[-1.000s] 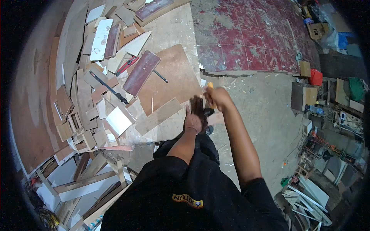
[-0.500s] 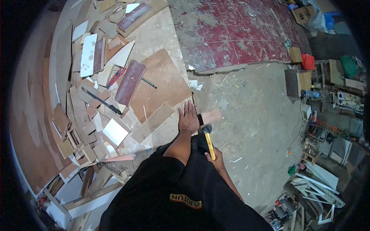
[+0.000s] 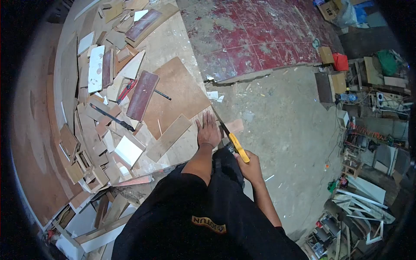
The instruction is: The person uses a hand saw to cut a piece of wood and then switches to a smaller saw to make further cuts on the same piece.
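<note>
My left hand (image 3: 209,132) lies flat near the edge of the plywood worktop (image 3: 162,41), its fingers stretched forward and slightly apart. Just right of it, my right hand (image 3: 250,164) is wrapped around the yellow handle of a hand saw (image 3: 236,146). The saw's thin dark blade points away from me and runs along the worktop's edge, its tip close to the corner of a brown plywood sheet (image 3: 182,89). A narrow light-brown board (image 3: 170,138) lies to the left of my left hand. Under the saw, a pinkish wood piece (image 3: 234,126) sticks out past the edge.
A dark red board (image 3: 143,95), red-handled pliers (image 3: 127,90) and a black bar-like tool (image 3: 112,117) lie among wood offcuts at left. A raised red tiled floor (image 3: 255,39) borders the concrete floor (image 3: 286,130). Cluttered shelves and white frames (image 3: 362,208) line the right.
My right hand has moved forward and slightly right with the saw, and the blade now reaches along the worktop edge. My left hand stays flat in nearly the same place.
</note>
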{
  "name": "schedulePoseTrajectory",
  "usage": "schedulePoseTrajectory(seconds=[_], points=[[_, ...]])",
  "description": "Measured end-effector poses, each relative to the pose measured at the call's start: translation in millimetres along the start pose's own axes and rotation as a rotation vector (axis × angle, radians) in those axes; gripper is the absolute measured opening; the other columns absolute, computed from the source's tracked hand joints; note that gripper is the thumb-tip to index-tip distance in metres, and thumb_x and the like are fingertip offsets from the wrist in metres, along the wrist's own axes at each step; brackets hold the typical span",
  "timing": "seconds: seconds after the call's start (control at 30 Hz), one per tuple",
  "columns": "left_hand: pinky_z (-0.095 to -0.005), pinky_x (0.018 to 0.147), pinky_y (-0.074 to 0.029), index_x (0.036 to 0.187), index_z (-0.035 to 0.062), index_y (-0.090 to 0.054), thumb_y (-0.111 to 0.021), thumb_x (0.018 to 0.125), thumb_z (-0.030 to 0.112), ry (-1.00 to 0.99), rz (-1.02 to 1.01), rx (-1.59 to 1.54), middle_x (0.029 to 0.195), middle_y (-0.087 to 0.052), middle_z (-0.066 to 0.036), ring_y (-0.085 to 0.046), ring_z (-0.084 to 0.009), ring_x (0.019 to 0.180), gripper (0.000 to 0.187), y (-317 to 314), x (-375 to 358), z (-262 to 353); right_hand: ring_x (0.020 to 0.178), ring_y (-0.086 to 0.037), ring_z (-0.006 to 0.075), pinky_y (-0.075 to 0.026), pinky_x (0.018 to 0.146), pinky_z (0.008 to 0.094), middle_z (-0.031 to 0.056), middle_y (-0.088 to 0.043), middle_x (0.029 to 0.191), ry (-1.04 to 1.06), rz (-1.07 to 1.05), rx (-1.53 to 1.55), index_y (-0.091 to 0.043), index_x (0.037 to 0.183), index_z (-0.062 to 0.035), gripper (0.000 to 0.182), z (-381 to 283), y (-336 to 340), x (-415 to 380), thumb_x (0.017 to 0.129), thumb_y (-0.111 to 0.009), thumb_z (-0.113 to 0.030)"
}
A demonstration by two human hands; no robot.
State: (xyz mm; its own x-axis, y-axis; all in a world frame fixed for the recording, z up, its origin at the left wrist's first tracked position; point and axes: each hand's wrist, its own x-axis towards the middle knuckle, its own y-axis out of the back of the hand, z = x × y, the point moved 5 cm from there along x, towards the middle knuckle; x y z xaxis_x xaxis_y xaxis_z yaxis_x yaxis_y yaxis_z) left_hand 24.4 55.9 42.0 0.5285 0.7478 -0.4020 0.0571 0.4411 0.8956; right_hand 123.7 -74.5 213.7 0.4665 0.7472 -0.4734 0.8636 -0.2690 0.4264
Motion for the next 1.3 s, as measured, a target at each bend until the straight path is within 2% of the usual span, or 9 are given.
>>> schedulePoseTrajectory(seconds=[0.37, 0.43, 0.7, 0.77, 0.9, 0.93, 1.07, 1.17, 1.3], points=[[-0.0629, 0.116, -0.005, 0.152, -0.0021, -0.023, -0.044, 0.093, 0.037, -0.017, -0.031, 0.001, 0.162, -0.009, -0.021, -0.003, -0.0363, 0.15, 0.074, 0, -1, 0, 0.061, -0.063, 0.0254, -0.048, 0.059, 0.0384, 0.0194, -0.064, 0.069, -0.148, -0.033, -0.188, -0.063, 0.089, 0.0037, 0.027, -59, 16, -41, 0.09, -0.068, -0.023], [-0.0658, 0.115, -0.006, 0.152, -0.0001, -0.024, -0.042, 0.094, 0.039, -0.03, -0.026, 0.025, 0.162, -0.01, -0.019, -0.008, -0.0349, 0.15, 0.073, -1, 0, 0, 0.059, -0.062, 0.0263, -0.047, 0.058, 0.0389, 0.0199, -0.062, 0.067, -0.168, -0.006, -0.204, -0.063, 0.088, 0.0044, 0.028, -63, 17, -38, 0.09, -0.068, -0.023], [-0.0654, 0.115, -0.006, 0.151, -0.0015, -0.025, -0.041, 0.096, 0.041, -0.035, -0.052, -0.038, 0.161, -0.01, -0.021, -0.007, -0.0369, 0.15, 0.071, -2, -2, 1, 0.054, -0.055, 0.0192, -0.045, 0.055, 0.0381, 0.0184, -0.059, 0.06, -0.179, 0.019, -0.164, -0.063, 0.076, 0.0055, 0.031, -48, 10, 27, 0.09, -0.066, -0.022], [-0.0655, 0.115, -0.006, 0.151, -0.0008, -0.026, -0.04, 0.096, 0.04, -0.034, -0.052, -0.05, 0.162, -0.01, -0.02, -0.007, -0.0366, 0.15, 0.07, -3, -3, 0, 0.054, -0.054, 0.0174, -0.044, 0.054, 0.0373, 0.0184, -0.058, 0.058, -0.278, -0.017, -0.147, -0.063, 0.076, 0.0056, 0.031, -57, 11, 40, 0.089, -0.066, -0.022], [-0.0642, 0.116, -0.006, 0.153, 0.0014, -0.02, -0.039, 0.097, 0.04, -0.02, -0.083, -0.004, 0.163, -0.009, -0.015, -0.006, -0.0324, 0.151, 0.071, -5, 2, 1, 0.057, -0.063, 0.0328, -0.048, 0.059, 0.042, 0.0213, -0.063, 0.062, -0.281, -0.055, -0.214, -0.062, 0.074, 0.0061, 0.035, -59, 0, 39, 0.087, -0.068, -0.026], [-0.0642, 0.116, -0.006, 0.153, 0.0018, -0.021, -0.039, 0.097, 0.04, -0.016, -0.074, -0.009, 0.163, -0.01, -0.015, -0.007, -0.0324, 0.15, 0.07, -5, 3, -1, 0.067, -0.066, 0.0392, -0.05, 0.063, 0.0433, 0.0231, -0.066, 0.072, -0.299, -0.075, -0.225, -0.062, 0.081, 0.0047, 0.033, -63, 0, 34, 0.085, -0.071, -0.027], [-0.0642, 0.116, -0.007, 0.153, 0.0018, -0.023, -0.04, 0.097, 0.04, -0.027, -0.033, -0.012, 0.162, -0.008, -0.018, -0.005, -0.0347, 0.15, 0.07, -11, 1, -2, 0.08, -0.068, 0.0368, -0.051, 0.07, 0.0417, 0.0225, -0.067, 0.086, -0.063, 0.056, -0.371, -0.056, 0.101, 0.0006, 0.041, -89, 9, 14, 0.08, -0.079, -0.025], [-0.0637, 0.116, -0.006, 0.153, 0.002, -0.021, -0.039, 0.097, 0.04, -0.022, -0.067, 0.011, 0.163, -0.01, -0.015, -0.006, -0.0324, 0.151, 0.07, 0, 0, 1, 0.078, -0.066, 0.036, -0.051, 0.072, 0.0428, 0.0208, -0.065, 0.084, -0.089, 0.078, -0.144, -0.055, 0.1, 0.002, 0.043, -72, 11, 10, 0.078, -0.081, -0.024], [-0.0646, 0.116, -0.005, 0.153, 0.0015, -0.021, -0.04, 0.097, 0.041, -0.012, -0.095, -0.02, 0.162, -0.009, -0.016, -0.005, -0.0337, 0.15, 0.071, 0, 1, 0, 0.088, -0.065, 0.0348, -0.05, 0.078, 0.0432, 0.0207, -0.065, 0.092, -0.085, 0.038, -0.254, -0.053, 0.108, 0.0018, 0.049, -70, 18, 16, 0.077, -0.081, -0.023]])
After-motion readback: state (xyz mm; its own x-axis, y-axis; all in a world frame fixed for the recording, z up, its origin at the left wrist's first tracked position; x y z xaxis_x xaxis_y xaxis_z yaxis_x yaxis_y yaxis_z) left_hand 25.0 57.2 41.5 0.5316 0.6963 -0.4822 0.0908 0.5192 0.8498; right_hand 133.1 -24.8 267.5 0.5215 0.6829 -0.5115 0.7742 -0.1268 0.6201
